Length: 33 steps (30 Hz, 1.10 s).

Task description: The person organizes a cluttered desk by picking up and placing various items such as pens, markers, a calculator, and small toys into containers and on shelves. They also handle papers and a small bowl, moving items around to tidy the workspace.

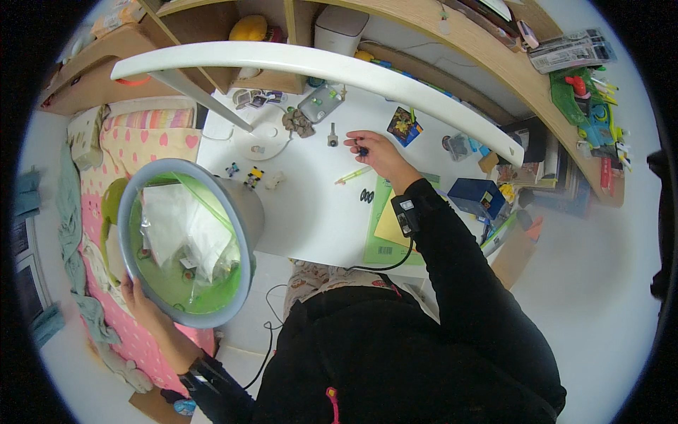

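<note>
My left hand (140, 307) grips the lower left side of a waste bin with a blue-grey rim (125, 212). Tilted towards me beside the table's left edge, the bin is lined with a green bag (206, 302) and holds white paper (167, 217) and clear plastic wrapping (201, 270). Over the white table (307, 212), my right hand (377, 152) is turned partly palm up. Its fingers curl around a small black object (362, 151), too small to identify. Left of that hand lies a small grey device with a round black part (332, 137).
A white desk lamp (318, 55) arches over the table. Toy figures (253, 177), a light green pen (354, 174), a green book (377, 249), a dark blue box (476, 197) and a phone case (321, 103) lie about. A pink bed (114, 339) adjoins on the left.
</note>
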Tool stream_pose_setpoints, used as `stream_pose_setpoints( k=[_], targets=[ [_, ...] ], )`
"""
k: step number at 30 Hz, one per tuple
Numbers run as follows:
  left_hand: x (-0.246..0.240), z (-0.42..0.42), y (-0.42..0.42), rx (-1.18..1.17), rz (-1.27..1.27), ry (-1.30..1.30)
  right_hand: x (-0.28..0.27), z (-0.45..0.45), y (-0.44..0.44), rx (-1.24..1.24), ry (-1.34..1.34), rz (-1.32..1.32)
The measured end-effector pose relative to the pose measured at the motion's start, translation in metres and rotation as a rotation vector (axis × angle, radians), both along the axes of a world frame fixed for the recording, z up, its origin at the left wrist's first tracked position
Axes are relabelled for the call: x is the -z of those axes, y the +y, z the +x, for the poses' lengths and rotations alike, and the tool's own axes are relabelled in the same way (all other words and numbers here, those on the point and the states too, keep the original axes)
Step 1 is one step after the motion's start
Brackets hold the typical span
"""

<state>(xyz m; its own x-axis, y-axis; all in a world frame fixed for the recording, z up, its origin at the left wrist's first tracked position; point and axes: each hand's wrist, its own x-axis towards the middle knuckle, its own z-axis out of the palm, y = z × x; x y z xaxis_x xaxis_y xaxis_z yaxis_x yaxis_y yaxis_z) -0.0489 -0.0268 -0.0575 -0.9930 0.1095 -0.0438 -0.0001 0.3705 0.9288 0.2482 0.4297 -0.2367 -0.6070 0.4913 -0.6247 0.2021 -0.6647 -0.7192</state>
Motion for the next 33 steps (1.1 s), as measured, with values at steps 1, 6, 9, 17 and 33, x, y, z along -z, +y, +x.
stream_pose_setpoints(
  k=[1, 6, 9, 17, 33],
  targets=[
    [0.000, 0.000, 0.000, 0.019, -0.007, 0.019, 0.002, 0.000, 0.000, 0.005, 0.008, 0.023],
    [-0.001, 0.001, 0.002, -0.029, 0.017, -0.026, 0.020, -0.017, -0.001, -0.117, -0.461, 0.886],
    [-0.001, 0.002, 0.004, -0.023, -0.008, 0.004, 0.026, -0.037, -0.013, -0.261, -0.470, 0.944],
    [-0.006, 0.003, 0.007, -0.022, -0.029, -0.009, 0.030, -0.054, -0.035, -0.260, -0.524, 1.111],
    [-0.002, 0.001, 0.004, -0.012, 0.014, -0.038, 0.044, -0.031, -0.012, -0.143, -0.642, 1.000]
  ],
)
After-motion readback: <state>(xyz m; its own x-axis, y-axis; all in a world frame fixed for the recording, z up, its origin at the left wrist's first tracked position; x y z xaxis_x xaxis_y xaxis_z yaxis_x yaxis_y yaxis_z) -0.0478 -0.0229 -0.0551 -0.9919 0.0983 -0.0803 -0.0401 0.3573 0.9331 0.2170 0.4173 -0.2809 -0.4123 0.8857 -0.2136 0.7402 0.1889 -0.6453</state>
